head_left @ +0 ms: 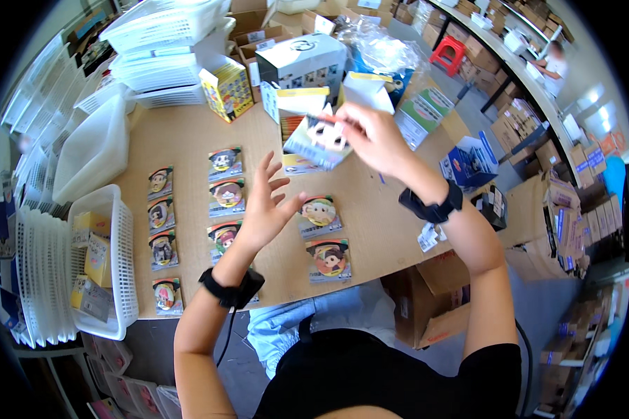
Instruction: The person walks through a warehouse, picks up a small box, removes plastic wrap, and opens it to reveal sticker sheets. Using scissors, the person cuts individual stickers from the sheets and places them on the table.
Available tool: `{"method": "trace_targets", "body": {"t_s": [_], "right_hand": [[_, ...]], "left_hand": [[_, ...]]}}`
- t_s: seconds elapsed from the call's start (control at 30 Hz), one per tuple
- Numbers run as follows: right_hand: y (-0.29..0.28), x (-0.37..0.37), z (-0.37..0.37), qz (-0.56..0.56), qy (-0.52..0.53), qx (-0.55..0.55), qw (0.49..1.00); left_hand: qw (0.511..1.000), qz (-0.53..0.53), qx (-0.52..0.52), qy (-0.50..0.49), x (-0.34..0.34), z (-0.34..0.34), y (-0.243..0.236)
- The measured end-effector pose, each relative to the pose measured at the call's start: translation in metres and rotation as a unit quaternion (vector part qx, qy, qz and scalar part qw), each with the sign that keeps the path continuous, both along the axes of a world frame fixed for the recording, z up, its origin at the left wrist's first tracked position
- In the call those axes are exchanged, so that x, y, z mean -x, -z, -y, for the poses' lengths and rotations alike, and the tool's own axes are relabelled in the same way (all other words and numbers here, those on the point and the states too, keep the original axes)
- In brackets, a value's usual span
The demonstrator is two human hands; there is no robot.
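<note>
My right hand point(376, 136) pinches the upper edge of a flat packet point(318, 145) with a cartoon face on it, tilted above the table in front of an opened display box point(291, 126) of upright packets. My left hand point(267, 213) hovers over the tabletop with its fingers spread and nothing in them. Similar packets lie face up in columns: one with a light-haired figure point(319, 214) right of my left hand, another point(328, 260) nearer me, a brown-haired one point(226, 196) to the left, and a far-left column beginning with a packet point(160, 181). My left forearm partly hides the middle column.
A white plastic basket point(126, 272) with small yellow boxes stands at the left edge, near stacked white baskets point(164, 31). A yellow box point(226, 91), a large black-and-white box point(302, 59) and a blue box point(470, 159) stand farther back. A person point(553, 68) sits far right.
</note>
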State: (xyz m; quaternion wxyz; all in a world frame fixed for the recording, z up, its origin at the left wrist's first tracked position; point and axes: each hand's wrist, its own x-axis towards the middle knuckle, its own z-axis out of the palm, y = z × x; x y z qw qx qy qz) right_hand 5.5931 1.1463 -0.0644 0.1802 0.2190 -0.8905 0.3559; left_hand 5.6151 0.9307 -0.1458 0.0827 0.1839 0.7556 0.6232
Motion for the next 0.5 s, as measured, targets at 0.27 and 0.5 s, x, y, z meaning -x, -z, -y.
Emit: {"method": "trace_targets", "body": {"t_s": [0.27, 0.5], "right_hand": [[0.021, -0.092, -0.002, 0.163, -0.174, 0.087, 0.967], [0.097, -0.055, -0.125, 0.114, 0.135, -0.147, 0.973]], "left_hand": [[0.940, 0.283, -0.146, 0.125, -0.081, 0.007, -0.011], [0.904, 0.346, -0.249, -0.023, -0.110, 0.035, 0.004]]}}
